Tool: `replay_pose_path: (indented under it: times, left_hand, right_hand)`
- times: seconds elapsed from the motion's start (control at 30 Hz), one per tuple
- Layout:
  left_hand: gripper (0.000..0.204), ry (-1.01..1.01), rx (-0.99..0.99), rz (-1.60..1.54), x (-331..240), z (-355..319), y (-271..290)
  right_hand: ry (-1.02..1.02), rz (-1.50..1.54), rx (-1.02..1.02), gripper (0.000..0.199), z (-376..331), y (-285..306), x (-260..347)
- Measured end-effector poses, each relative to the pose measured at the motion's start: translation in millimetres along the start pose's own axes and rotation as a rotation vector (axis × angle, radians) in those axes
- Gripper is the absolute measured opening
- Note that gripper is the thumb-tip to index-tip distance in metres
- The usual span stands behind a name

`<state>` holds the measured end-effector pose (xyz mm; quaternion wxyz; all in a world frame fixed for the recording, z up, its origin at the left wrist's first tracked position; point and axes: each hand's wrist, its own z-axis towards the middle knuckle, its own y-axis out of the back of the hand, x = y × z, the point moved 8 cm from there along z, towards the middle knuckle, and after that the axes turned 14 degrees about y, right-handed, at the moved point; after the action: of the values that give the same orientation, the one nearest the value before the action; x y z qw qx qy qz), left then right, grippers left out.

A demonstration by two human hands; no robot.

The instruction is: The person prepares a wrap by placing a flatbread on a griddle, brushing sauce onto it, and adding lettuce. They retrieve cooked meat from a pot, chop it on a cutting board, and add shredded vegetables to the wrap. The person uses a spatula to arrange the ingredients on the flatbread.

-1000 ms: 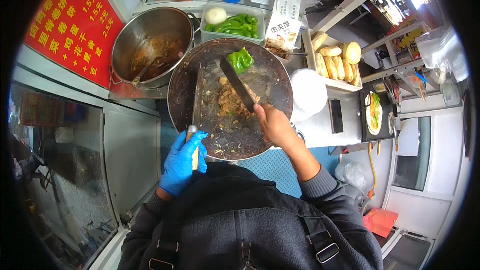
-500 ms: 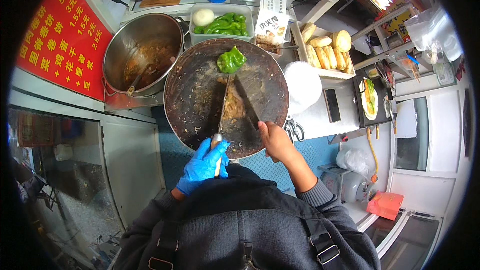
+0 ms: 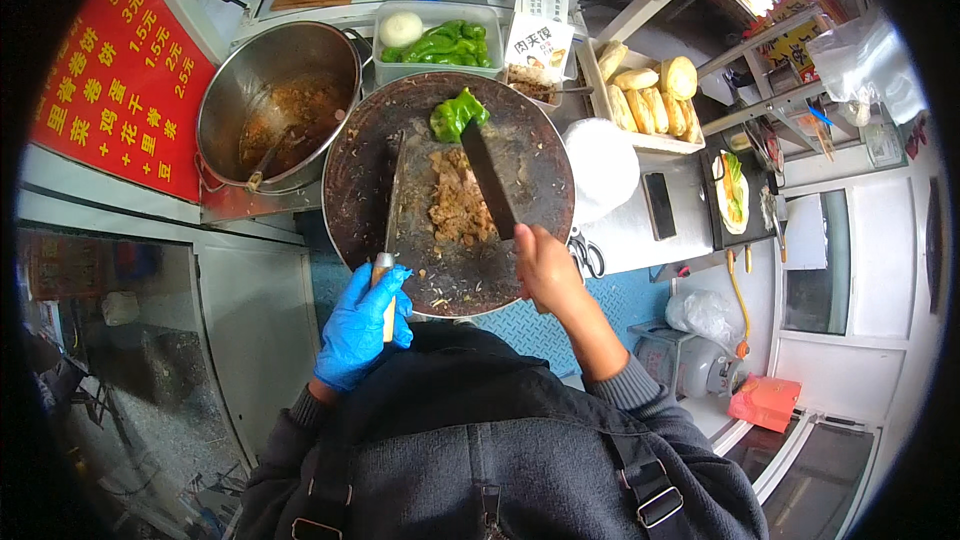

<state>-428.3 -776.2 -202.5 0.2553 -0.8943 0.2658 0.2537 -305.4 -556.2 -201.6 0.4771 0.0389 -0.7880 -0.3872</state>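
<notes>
My left hand [image 3: 362, 323], in a blue glove, is closed around the wooden handle of a cleaver [image 3: 393, 200], its blade edge-on over the left part of a round chopping board [image 3: 350, 155]. Bare, my right hand [image 3: 549, 270] grips a second cleaver [image 3: 487, 176], whose dark blade slants up toward the green pepper [image 3: 459, 115] at the board's far side. A heap of chopped brown meat [image 3: 459, 204] lies between the two blades. Smaller scraps are scattered over the board. Whether the right blade touches the pepper I cannot tell.
Left of the board stands a deep steel pot [image 3: 222, 125] with broth and a ladle. Behind is a tub of green peppers [image 3: 450, 44]; a crate of buns [image 3: 652, 100] stands at the back right. White bags [image 3: 600, 170], scissors [image 3: 587, 255] and a phone [image 3: 660, 206] lie right.
The cleavers have moved apart: the left one has gone left, the right one slightly up and toward the pepper. The meat between them now shows as a wider, looser heap.
</notes>
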Motion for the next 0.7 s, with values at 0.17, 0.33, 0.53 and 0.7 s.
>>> replay_pose_path:
  times: [0.17,0.33,0.53,0.7]
  left_hand:
    - [0.025,0.004,0.014,0.014,3.2,4.4,0.2]
    - [0.024,-0.009,0.028,0.007,1.3,8.8,-4.3]
    - [0.025,-0.012,0.043,0.04,1.2,12.0,-5.7]
    - [0.024,-0.01,0.009,0.087,3.6,11.7,-3.5]
  right_hand:
    - [-0.044,0.035,0.007,0.048,-2.3,-4.2,-3.3]
    - [0.01,0.044,-0.038,0.045,-2.4,1.4,-1.2]
    - [-0.003,0.11,-0.007,0.044,-5.8,1.5,-6.6]
    - [-0.159,-0.046,-0.241,0.043,-15.9,12.1,-17.3]
